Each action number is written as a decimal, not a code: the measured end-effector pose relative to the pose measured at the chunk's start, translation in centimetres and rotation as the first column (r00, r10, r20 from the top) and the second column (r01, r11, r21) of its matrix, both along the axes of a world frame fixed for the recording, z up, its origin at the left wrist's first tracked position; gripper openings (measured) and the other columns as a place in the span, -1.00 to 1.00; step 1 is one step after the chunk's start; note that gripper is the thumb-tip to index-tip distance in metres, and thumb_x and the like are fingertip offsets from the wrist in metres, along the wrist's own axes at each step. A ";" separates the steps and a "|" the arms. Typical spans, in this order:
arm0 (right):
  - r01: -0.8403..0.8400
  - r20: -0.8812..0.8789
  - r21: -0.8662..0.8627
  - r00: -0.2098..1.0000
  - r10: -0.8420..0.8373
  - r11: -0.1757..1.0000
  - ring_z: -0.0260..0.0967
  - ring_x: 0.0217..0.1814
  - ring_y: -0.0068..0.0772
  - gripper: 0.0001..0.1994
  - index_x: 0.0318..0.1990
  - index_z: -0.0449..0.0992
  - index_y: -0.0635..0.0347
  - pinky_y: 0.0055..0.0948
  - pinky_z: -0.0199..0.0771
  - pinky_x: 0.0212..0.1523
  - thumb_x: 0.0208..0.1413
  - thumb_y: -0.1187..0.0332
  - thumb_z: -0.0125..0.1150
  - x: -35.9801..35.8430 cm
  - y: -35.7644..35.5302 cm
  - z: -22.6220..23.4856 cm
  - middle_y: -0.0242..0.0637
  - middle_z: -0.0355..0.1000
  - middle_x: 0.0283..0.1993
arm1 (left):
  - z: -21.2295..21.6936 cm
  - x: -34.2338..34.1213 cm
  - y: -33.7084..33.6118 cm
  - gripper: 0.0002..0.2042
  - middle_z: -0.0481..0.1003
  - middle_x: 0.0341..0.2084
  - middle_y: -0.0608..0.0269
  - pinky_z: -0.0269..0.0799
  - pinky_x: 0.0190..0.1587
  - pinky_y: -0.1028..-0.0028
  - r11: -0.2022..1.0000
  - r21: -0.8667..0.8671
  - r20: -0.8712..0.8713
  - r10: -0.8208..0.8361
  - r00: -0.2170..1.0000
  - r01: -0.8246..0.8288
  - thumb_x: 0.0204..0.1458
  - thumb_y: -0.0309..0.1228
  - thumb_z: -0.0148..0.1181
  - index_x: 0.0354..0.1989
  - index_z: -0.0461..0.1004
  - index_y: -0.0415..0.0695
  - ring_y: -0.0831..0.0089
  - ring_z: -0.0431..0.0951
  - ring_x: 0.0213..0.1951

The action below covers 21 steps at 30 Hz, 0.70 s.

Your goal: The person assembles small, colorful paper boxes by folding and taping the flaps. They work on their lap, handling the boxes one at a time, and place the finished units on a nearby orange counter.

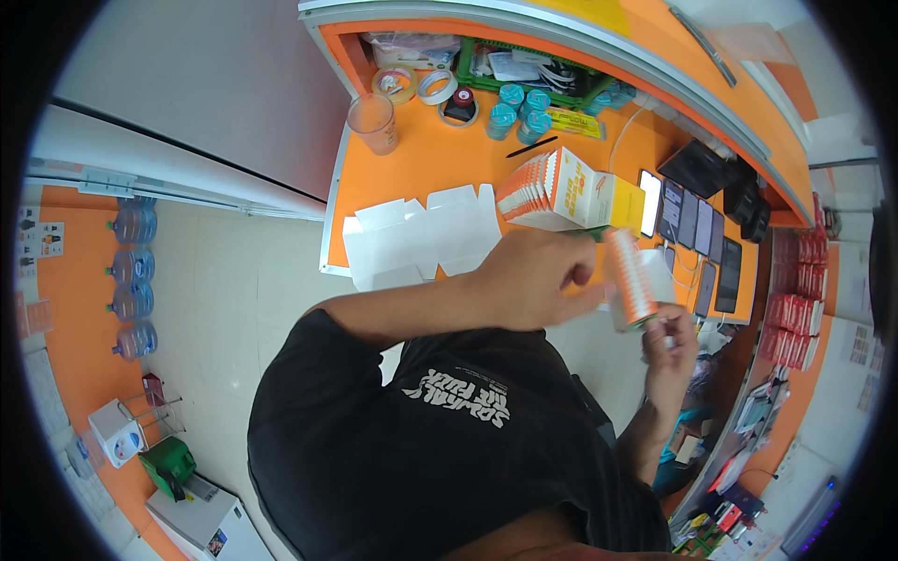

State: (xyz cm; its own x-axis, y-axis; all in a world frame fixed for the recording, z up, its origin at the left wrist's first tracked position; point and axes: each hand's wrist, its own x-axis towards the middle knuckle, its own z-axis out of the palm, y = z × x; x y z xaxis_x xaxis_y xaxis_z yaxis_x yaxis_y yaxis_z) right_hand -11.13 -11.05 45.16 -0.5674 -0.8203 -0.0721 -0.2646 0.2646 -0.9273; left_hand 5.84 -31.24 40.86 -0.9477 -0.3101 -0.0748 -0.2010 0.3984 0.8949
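My right hand (672, 338) grips the lower end of a stack of thin orange-and-white packets (629, 276), held upright and slightly blurred near the table's front edge. Just left of it is my left hand (547, 279), its fingers bent and the thumb apart, with nothing visible between them. Behind my hands, an orange, white and yellow carton (585, 194) stands on the orange table, with a row of similar orange-and-white edges along its left side. Unfolded white cardboard pieces (421, 238) lie to the left of the carton.
Several phones (687, 220) with cables lie at the right of the table (430, 168). A clear cup (374, 123), tape rolls (437, 88), teal-lidded tubs (519, 112) and a black pen (531, 146) are toward the back. A green crate (561, 89) sits under the shelf.
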 end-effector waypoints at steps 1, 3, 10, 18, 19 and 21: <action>0.057 0.079 -0.102 0.996 -0.049 0.993 0.33 -0.41 -0.65 -0.94 -0.16 0.46 0.24 -0.60 0.29 -0.41 0.29 0.49 0.20 -0.4 -0.1 -0.2 -0.40 0.43 -0.37 | 0.5 0.3 0.6 -0.61 0.50 -0.21 -0.01 0.53 -0.17 0.31 0.998 -0.029 0.032 -0.059 0.998 0.060 0.23 -0.11 0.20 0.03 0.44 -0.17 0.13 0.57 -0.13; 0.165 0.166 -0.295 0.979 -0.119 0.941 0.16 -0.55 -0.79 -0.91 -0.14 0.45 0.24 -0.69 0.06 -0.56 0.32 0.42 0.20 -0.5 -0.6 -0.9 -0.44 0.41 -0.43 | 0.4 -0.8 2.6 -0.56 0.49 -0.18 -0.02 0.49 -0.12 0.29 0.967 -0.145 -0.368 0.143 0.919 -0.209 0.24 -0.09 0.19 0.09 0.40 -0.20 0.11 0.56 -0.09; 0.085 0.083 -0.188 0.994 -0.070 0.979 0.27 -0.45 -0.74 -0.81 0.00 0.58 0.29 -0.68 0.21 -0.48 0.34 0.41 0.17 2.1 -3.5 -3.7 -0.40 0.50 -0.35 | -4.9 -5.3 4.9 -0.49 0.43 -0.01 -0.11 0.40 0.06 0.21 0.898 0.379 -0.493 0.401 0.772 -0.224 0.31 -0.10 0.10 0.22 0.30 -0.27 -0.01 0.48 0.04; 0.256 -0.133 -0.180 0.950 -0.281 0.950 0.26 -0.40 -0.82 -0.65 0.12 0.51 0.28 -0.73 0.19 -0.43 0.42 0.18 0.07 -2.5 -2.5 -3.3 -0.37 0.55 -0.21 | -5.9 -4.9 3.7 -0.62 0.40 -0.62 0.14 0.31 -0.44 0.37 0.806 0.426 -0.447 0.582 0.679 -0.411 0.35 -0.13 0.08 -0.29 0.41 -0.27 0.41 0.36 -0.56; 0.230 0.081 -0.067 0.971 -0.225 0.971 0.31 -0.34 -0.72 -0.67 0.06 0.52 0.32 -0.66 0.28 -0.36 0.40 0.21 0.09 -2.9 -2.6 -3.8 -0.40 0.53 -0.24 | -6.1 -4.9 3.7 -0.74 0.43 -0.54 0.33 0.31 -0.40 0.49 0.814 0.416 -0.405 0.566 0.718 -0.406 0.34 -0.28 0.11 -0.29 0.43 -0.25 0.66 0.37 -0.46; 0.221 0.268 -0.007 0.940 -0.212 0.975 0.35 -0.30 -0.64 -0.69 -0.05 0.54 0.36 -0.60 0.35 -0.29 0.37 0.23 0.12 -3.0 -3.1 -5.5 -0.43 0.49 -0.30 | -6.5 -5.3 3.6 -0.75 0.45 -0.51 0.34 0.33 -0.38 0.50 0.813 0.433 -0.388 0.558 0.733 -0.389 0.34 -0.29 0.09 -0.26 0.45 -0.25 0.66 0.38 -0.45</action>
State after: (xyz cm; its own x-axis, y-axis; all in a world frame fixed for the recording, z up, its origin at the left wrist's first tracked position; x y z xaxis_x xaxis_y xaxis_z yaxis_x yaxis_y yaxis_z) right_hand -14.13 -14.10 39.68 -0.6961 -0.6847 -0.2161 0.0513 0.2528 -0.9662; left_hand 0.57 -27.66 34.38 -0.6159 -0.7686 0.1731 0.1963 0.0631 0.9785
